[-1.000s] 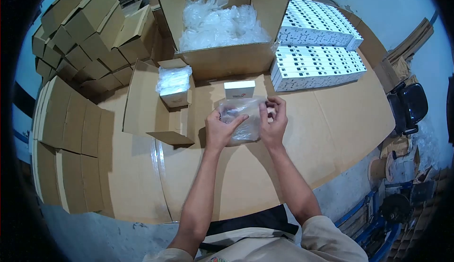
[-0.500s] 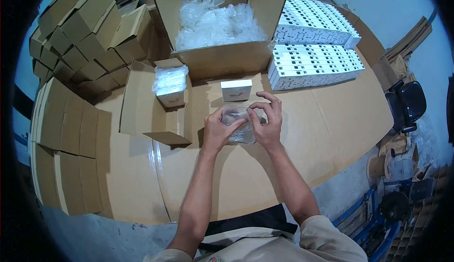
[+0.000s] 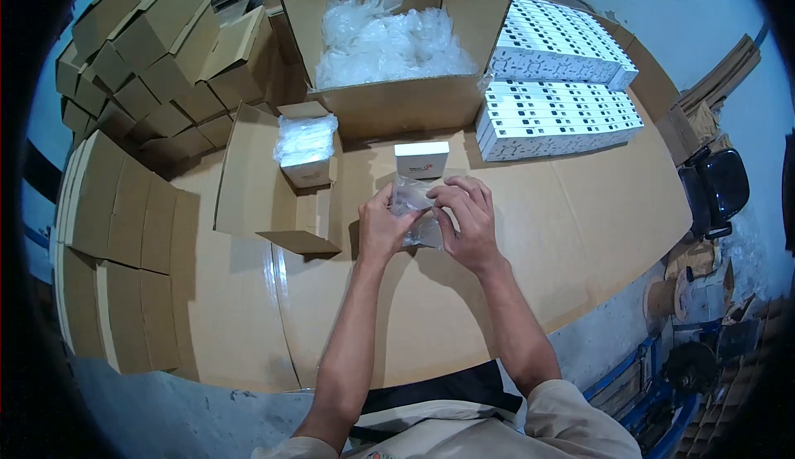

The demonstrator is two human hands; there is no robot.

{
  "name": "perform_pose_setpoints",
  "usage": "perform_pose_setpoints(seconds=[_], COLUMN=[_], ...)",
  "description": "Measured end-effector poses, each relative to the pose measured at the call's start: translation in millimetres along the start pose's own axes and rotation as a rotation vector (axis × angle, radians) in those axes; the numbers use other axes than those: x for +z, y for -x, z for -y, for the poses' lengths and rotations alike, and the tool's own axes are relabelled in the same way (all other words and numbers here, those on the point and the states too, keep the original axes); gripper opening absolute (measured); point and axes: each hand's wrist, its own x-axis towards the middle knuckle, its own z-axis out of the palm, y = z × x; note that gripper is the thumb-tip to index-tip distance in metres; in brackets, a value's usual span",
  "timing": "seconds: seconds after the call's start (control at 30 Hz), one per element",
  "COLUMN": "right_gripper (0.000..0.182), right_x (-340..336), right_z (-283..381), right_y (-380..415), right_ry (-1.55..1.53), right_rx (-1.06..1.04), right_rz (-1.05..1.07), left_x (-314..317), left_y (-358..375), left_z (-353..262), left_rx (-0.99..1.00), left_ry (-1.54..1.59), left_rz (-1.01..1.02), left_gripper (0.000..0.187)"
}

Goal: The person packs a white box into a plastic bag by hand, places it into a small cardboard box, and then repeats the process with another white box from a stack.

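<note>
A clear plastic bag (image 3: pixel 426 234) is between my hands above the cardboard-covered table. My left hand (image 3: pixel 380 225) is closed on the bag's left side, thumb across the front. My right hand (image 3: pixel 469 223) has its fingers curled and pinches at the bag's right upper edge. Just beyond the bag stands a small white box (image 3: pixel 422 162) with printing on its front. To the left, an open carton (image 3: pixel 242 186) holds white boxes in plastic wrapping (image 3: pixel 305 140).
Behind, a large open carton (image 3: pixel 406 105) holds a heap of clear plastic bags (image 3: pixel 393 41). White boxes (image 3: pixel 563 124) are stacked in rows at the back right. Brown cartons (image 3: pixel 124 211) line the left side, with open ones (image 3: pixel 157 53) piled behind. A black chair (image 3: pixel 719 179) stands at the right.
My right hand's fingers have curled down toward the bag's edge from a more raised, spread position. My left hand keeps hold of the bag. The view has shifted slightly.
</note>
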Motion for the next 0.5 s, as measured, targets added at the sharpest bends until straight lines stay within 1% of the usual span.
perform_pose_setpoints(seconds=[0.07, 0.17, 0.27, 0.37, 0.5], right_gripper=[0.026, 0.029, 0.031, 0.029, 0.027], right_x=[-4.2, -15.1, -23.5, -21.4, -21.3], right_z=[-0.9, 15.0, 23.8, 18.8, 13.3], right_y=[-1.6, -16.8, -29.0, -38.4, -53.4], right_ry=[0.065, 0.106, 0.239, 0.142, 0.031], right_rx=[-0.011, 0.042, 0.043, 0.010, 0.086], right_rz=[0.050, 0.092, 0.248, 0.324, 0.454], left_x=[0.5, 1.0, -3.4, -1.8, 0.0], left_y=[0.6, 1.2, 4.5, 4.7, 3.1], left_z=[-3.7, -3.4, -19.0, -10.7, -5.8], left_rx=[-0.002, 0.044, -0.010, 0.051, 0.130], left_ry=[0.025, 0.086, 0.024, -0.006, 0.071], left_rz=[-0.004, 0.029, 0.042, 0.020, 0.009], left_gripper=[0.037, 0.038, 0.038, 0.038, 0.043])
